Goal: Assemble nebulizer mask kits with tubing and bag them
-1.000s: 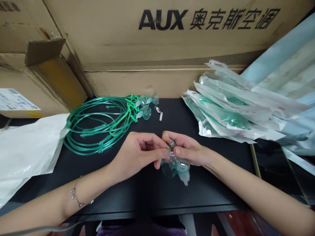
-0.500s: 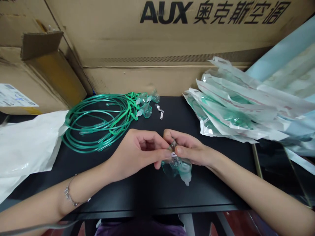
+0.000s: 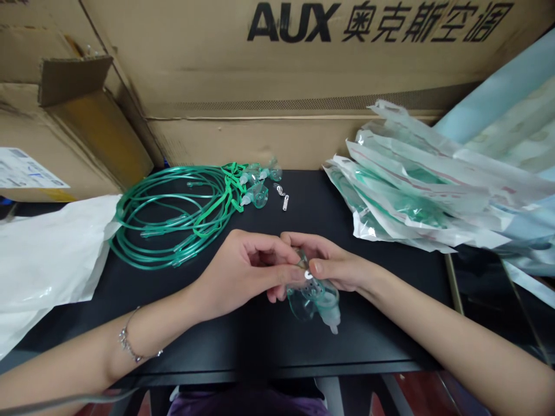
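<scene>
Just in front of me, above the black table, I hold a clear green oxygen mask (image 3: 318, 294) with its pale connector pointing down toward me. My right hand (image 3: 332, 263) is closed round the mask's far edge, thumb on top. My left hand (image 3: 255, 263) pinches at the same part, thumb and forefinger together at a small whitish metal strip (image 3: 308, 275) on the mask. The left fingertips and the right ones nearly meet, and they partly hide the mask. Beyond the hands lie two small silver strips (image 3: 285, 202), near several other oxygen masks (image 3: 259, 196).
Coiled green tubing (image 3: 147, 263) with green elastic straps (image 3: 212, 214) lies at the back left. White packaging (image 3: 52, 254) is on the left, under an open carton (image 3: 99, 133). Bagged masks (image 3: 411, 190) are piled at the right, by a dark, phone-like slab (image 3: 485, 289). A large cardboard box (image 3: 269, 81) closes off the back.
The held mask has tilted and shifted slightly toward me, and its connector sits a little lower. My right fingers have moved slightly left. Both hands keep their grip.
</scene>
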Demonstrator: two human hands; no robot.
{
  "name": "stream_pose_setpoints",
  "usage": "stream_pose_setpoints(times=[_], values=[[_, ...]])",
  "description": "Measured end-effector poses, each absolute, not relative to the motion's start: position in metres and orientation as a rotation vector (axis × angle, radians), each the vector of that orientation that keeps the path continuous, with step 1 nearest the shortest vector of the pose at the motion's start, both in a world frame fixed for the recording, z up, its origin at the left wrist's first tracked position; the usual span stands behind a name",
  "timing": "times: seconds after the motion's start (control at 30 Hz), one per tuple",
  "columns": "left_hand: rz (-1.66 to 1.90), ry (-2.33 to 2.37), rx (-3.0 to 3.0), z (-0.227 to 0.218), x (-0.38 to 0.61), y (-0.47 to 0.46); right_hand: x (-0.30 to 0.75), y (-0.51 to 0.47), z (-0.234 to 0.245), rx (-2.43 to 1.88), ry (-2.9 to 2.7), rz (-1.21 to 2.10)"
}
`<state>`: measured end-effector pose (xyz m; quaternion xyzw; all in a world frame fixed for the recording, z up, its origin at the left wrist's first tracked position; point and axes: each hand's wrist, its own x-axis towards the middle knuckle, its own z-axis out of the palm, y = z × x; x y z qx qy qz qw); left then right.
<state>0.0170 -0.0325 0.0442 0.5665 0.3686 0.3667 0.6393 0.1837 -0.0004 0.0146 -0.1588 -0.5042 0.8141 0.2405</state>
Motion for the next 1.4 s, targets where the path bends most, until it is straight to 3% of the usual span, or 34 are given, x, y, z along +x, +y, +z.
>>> stream_pose_setpoints(times=[0.3, 0.9, 1.4], values=[[0.858, 0.865, 1.308, 0.037, 0.016, -0.03, 0.183, 0.001, 0.012, -0.453, -1.311, 2.279], [0.733, 0.835, 1.185, 0.036, 0.014, -0.02, 0.192, 0.006, 0.028, -0.611, -1.736, 1.809], [0.762, 0.894, 1.214, 0.038, 0.014, -0.021, 0.199, 0.01, 0.034, -0.625, -2.003, 1.659]])
